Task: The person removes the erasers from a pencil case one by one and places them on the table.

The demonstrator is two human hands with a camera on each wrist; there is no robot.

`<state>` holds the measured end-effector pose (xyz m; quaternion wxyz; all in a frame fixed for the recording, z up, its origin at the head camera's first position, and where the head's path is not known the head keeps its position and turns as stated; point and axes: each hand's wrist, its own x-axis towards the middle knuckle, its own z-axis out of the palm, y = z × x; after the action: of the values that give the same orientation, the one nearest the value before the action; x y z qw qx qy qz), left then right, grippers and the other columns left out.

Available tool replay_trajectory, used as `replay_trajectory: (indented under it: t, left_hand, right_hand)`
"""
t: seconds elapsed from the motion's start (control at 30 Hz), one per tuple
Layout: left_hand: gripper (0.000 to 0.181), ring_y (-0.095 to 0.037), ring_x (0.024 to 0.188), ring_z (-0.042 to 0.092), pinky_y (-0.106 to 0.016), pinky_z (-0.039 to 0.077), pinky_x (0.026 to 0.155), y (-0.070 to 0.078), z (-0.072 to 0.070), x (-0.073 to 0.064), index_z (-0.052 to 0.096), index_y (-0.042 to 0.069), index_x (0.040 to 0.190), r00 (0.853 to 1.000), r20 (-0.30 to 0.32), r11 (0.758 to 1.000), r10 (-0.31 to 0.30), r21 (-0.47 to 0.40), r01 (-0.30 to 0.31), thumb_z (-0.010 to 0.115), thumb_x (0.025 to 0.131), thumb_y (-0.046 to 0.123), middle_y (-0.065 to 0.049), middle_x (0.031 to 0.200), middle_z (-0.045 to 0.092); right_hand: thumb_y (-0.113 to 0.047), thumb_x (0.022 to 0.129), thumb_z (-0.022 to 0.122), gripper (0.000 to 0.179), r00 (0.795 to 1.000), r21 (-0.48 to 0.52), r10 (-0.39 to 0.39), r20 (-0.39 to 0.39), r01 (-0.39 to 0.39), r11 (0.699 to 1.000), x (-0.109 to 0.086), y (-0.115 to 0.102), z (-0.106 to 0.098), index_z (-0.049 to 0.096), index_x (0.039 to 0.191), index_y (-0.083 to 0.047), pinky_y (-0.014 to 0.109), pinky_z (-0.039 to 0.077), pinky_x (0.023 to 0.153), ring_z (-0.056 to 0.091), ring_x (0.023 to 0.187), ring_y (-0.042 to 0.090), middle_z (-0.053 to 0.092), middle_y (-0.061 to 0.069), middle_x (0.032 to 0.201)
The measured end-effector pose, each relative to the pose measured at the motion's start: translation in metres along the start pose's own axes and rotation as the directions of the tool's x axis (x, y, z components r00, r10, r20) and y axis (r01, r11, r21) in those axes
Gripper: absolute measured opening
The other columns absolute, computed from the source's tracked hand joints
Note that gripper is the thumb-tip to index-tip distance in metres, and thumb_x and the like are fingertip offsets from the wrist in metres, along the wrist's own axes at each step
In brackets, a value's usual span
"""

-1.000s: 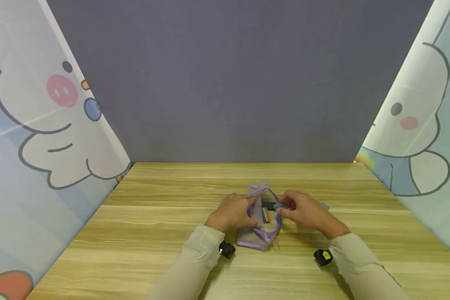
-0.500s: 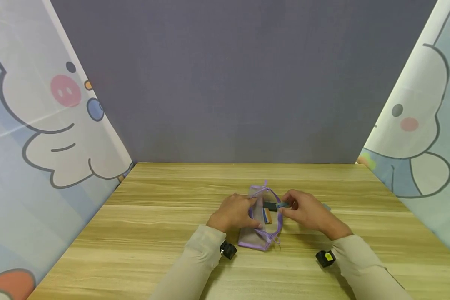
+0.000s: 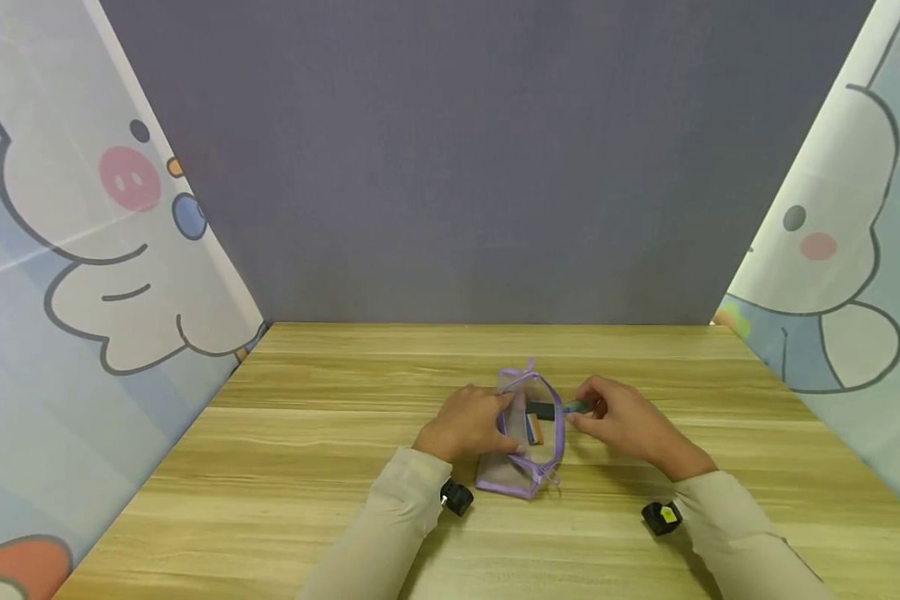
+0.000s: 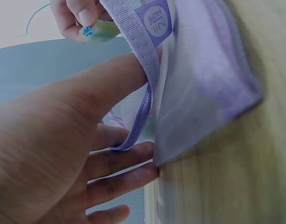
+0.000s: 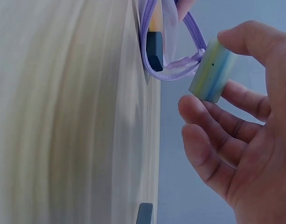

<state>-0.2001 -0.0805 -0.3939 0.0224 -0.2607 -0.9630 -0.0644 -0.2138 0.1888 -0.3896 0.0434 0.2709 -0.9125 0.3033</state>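
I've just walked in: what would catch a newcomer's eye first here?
Probably the big cartoon animals on the left and right walls. Next, on the wooden table, the open purple pouch, held by the left hand. Just right of it in the head view, the right hand pinches a small block streaked yellow and blue.

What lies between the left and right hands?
The head view shows a purple-trimmed mesh pouch, with a dark rectangular bar and an orange-blue block in its opening.
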Motion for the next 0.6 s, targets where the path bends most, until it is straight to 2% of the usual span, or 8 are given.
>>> replay_trajectory:
  t: [0.23,0.6]
  left_hand:
    - [0.088,-0.022,0.125,0.057,-0.039,0.040,0.108,0.0002,0.0003,-0.0009,0.051,0.014,0.149,1.000,0.018,1.000,-0.014,0.007,0.014,0.074,0.080,0.065,-0.003,0.138,0.061]
    - [0.089,-0.019,0.131,0.052,-0.039,0.034,0.113,0.0010,0.0022,0.0002,0.049,0.015,0.150,0.998,0.041,0.999,-0.036,0.008,0.036,0.073,0.081,0.065,-0.002,0.143,0.057]
  right_hand:
    - [-0.030,0.090,0.076,0.027,1.000,-0.014,0.013,-0.017,-0.013,1.000,-0.0044,0.0026,-0.0042,0.063,0.101,-0.009,0.030,0.049,0.065,0.056,0.076,0.012,0.060,-0.003,0.085]
    - [-0.032,0.091,0.074,0.029,0.999,-0.027,0.018,-0.026,-0.019,0.999,-0.0088,0.0060,-0.0106,0.060,0.101,-0.007,0.029,0.047,0.063,0.053,0.074,0.012,0.058,-0.002,0.084]
